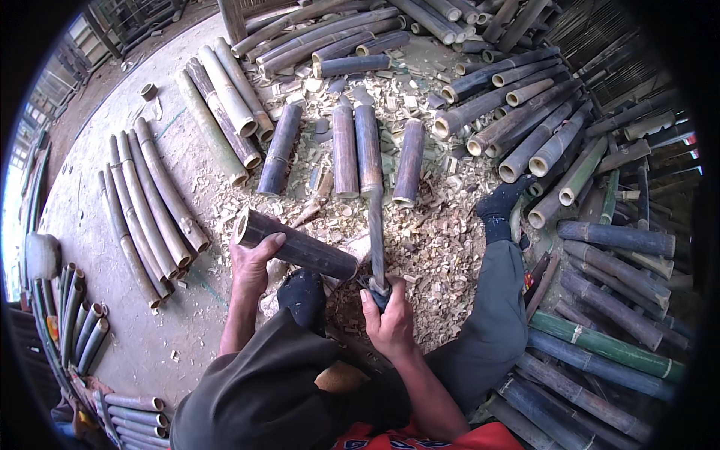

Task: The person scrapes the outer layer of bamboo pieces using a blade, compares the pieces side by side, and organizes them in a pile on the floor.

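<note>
My left hand (251, 264) grips a short dark bamboo tube (304, 246) near its left end, the thumb lying along its top. The tube slants down to the right above my left foot (301, 298), in a dark sock. My right hand (391, 318) is closed around the dark handle of a machete (377, 236). Its blade points away from me, just right of the tube's lower end and apart from it. Beyond the blade's tip, two upright-lying bamboo pieces (345, 150) rest side by side. Another short piece (409, 161) lies to their right.
Wood chips (442, 262) cover the ground between my legs and beyond. Long bamboo poles (154, 202) lie in a row at the left. Stacked bamboo sections (517, 120) fill the far right, and more poles (607, 345) lie beside my right leg (491, 300).
</note>
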Action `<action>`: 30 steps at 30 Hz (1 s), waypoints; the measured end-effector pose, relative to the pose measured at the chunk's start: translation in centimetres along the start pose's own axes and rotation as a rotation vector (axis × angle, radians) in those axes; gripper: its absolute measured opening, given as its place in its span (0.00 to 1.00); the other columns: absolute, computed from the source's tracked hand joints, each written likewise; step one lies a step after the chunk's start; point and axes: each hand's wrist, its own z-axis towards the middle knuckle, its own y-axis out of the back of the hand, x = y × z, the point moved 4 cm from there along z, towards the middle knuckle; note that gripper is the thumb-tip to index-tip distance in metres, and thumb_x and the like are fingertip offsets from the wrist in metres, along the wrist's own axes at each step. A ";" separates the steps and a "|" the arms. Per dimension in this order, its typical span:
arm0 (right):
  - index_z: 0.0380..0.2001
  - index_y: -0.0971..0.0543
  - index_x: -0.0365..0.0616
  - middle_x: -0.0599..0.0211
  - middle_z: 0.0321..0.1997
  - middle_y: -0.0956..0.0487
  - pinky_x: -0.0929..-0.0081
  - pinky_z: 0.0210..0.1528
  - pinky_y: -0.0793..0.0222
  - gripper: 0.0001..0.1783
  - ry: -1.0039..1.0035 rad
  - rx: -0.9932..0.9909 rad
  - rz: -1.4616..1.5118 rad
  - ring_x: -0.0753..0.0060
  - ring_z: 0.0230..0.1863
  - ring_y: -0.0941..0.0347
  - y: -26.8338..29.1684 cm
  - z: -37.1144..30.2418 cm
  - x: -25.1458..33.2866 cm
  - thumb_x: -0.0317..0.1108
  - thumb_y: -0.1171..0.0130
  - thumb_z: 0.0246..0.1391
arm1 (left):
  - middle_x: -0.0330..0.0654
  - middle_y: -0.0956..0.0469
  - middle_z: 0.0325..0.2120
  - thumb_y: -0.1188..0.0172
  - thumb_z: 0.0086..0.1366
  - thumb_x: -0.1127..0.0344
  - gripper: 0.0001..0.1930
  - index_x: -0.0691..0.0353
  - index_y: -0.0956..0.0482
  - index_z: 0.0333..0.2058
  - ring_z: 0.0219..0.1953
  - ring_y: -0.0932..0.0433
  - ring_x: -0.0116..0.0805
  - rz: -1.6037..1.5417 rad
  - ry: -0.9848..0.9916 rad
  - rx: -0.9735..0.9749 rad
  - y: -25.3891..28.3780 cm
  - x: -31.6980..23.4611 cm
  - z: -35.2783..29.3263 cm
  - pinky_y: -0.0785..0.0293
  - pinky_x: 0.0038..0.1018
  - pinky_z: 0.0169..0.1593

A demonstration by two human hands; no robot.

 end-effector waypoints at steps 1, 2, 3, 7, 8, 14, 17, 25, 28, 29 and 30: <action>0.48 0.33 0.39 0.39 0.33 0.16 0.41 0.36 0.22 0.18 -0.186 0.159 -0.161 0.33 0.39 0.15 -0.9 0.2 -0.9 0.41 0.40 0.71 | 0.46 0.15 0.42 0.22 0.55 0.72 0.26 0.67 0.21 0.51 0.43 0.15 0.36 0.033 0.038 -0.002 0.1 0.1 0.0 0.17 0.35 0.52; 0.49 0.33 0.39 0.38 0.33 0.16 0.41 0.36 0.22 0.19 -0.315 0.292 -0.317 0.32 0.39 0.15 -1.4 0.6 -1.7 0.41 0.40 0.71 | 0.46 0.15 0.41 0.21 0.55 0.70 0.25 0.68 0.21 0.50 0.40 0.14 0.36 0.058 0.055 -0.004 0.2 0.1 0.0 0.16 0.35 0.51; 0.49 0.33 0.39 0.38 0.32 0.16 0.40 0.36 0.22 0.19 -0.498 0.472 -0.473 0.31 0.39 0.15 -2.2 0.9 -2.8 0.41 0.40 0.71 | 0.46 0.15 0.39 0.21 0.55 0.69 0.25 0.69 0.20 0.50 0.38 0.14 0.36 0.085 0.043 -0.005 0.2 0.1 -0.1 0.15 0.35 0.49; 0.50 0.32 0.37 0.36 0.32 0.17 0.38 0.38 0.26 0.20 -0.457 0.394 -0.282 0.25 0.39 0.19 -1.0 1.2 -2.2 0.43 0.41 0.71 | 0.44 0.14 0.38 0.23 0.59 0.73 0.20 0.68 0.19 0.48 0.38 0.14 0.36 -0.174 0.107 -0.175 0.3 0.9 -0.5 0.15 0.34 0.49; 0.49 0.33 0.38 0.38 0.32 0.17 0.41 0.35 0.23 0.20 -0.328 0.312 -0.226 0.28 0.37 0.18 -0.5 1.0 -1.4 0.44 0.41 0.72 | 0.44 0.14 0.37 0.23 0.60 0.74 0.19 0.67 0.19 0.48 0.39 0.14 0.36 -0.216 0.050 -0.152 0.1 0.8 -0.6 0.15 0.34 0.49; 0.48 0.33 0.38 0.36 0.33 0.16 0.42 0.35 0.22 0.20 -0.205 0.201 -0.196 0.31 0.39 0.16 -1.4 1.3 -0.7 0.43 0.41 0.72 | 0.45 0.15 0.42 0.23 0.57 0.76 0.23 0.66 0.21 0.50 0.42 0.14 0.36 -0.113 0.000 -0.137 0.0 0.8 -0.7 0.17 0.35 0.52; 0.50 0.31 0.37 0.33 0.37 0.17 0.36 0.39 0.25 0.21 -0.499 0.393 -0.426 0.23 0.41 0.20 -1.8 1.4 -3.1 0.43 0.38 0.69 | 0.48 0.17 0.46 0.21 0.53 0.74 0.28 0.66 0.24 0.52 0.47 0.16 0.40 -0.140 -0.053 -0.075 -0.2 0.4 -0.6 0.18 0.39 0.57; 0.51 0.30 0.39 0.46 0.34 0.17 0.46 0.37 0.22 0.20 0.003 0.014 0.074 0.32 0.37 0.17 -0.7 -0.4 -1.2 0.44 0.38 0.70 | 0.44 0.19 0.48 0.20 0.49 0.66 0.34 0.65 0.24 0.54 0.50 0.18 0.38 0.027 0.049 0.165 1.5 -0.7 -0.7 0.20 0.37 0.57; 0.49 0.33 0.38 0.40 0.31 0.16 0.39 0.35 0.23 0.19 -0.331 0.305 -0.301 0.30 0.35 0.17 -2.3 0.1 -3.4 0.42 0.40 0.70 | 0.43 0.19 0.47 0.19 0.48 0.66 0.35 0.64 0.24 0.54 0.50 0.18 0.38 0.013 0.068 0.175 1.4 -0.4 -0.6 0.20 0.36 0.57; 0.48 0.33 0.38 0.38 0.30 0.17 0.37 0.35 0.24 0.19 -0.478 0.379 -0.436 0.29 0.34 0.18 -2.3 0.1 -4.2 0.42 0.40 0.70 | 0.43 0.19 0.47 0.19 0.48 0.66 0.35 0.64 0.24 0.55 0.50 0.18 0.38 0.000 0.049 0.160 1.4 -0.4 -0.6 0.20 0.37 0.57; 0.49 0.33 0.38 0.39 0.30 0.17 0.38 0.36 0.24 0.20 -0.454 0.384 -0.446 0.29 0.35 0.17 -2.0 0.2 -4.2 0.43 0.41 0.71 | 0.45 0.19 0.48 0.20 0.49 0.67 0.34 0.64 0.24 0.55 0.52 0.18 0.39 -0.088 0.061 0.124 1.3 -0.2 -0.7 0.21 0.39 0.60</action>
